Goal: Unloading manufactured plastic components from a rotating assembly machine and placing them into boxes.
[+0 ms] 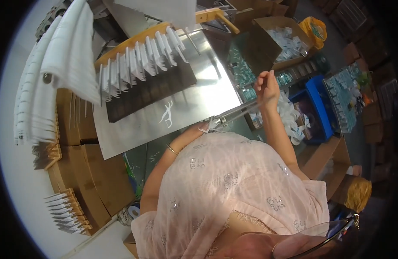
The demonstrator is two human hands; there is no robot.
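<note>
The left hand is at the metal table's near edge, a white piece at its fingertips; how tightly they close, I cannot tell. The right hand is raised right of the table, fingers loosely curled; whether they hold anything, I cannot tell. On the table lies a white strip, apart from both hands. Over its far part, white tags line a wooden bar. Right of the table stand a box of packets and a blue bin.
</note>
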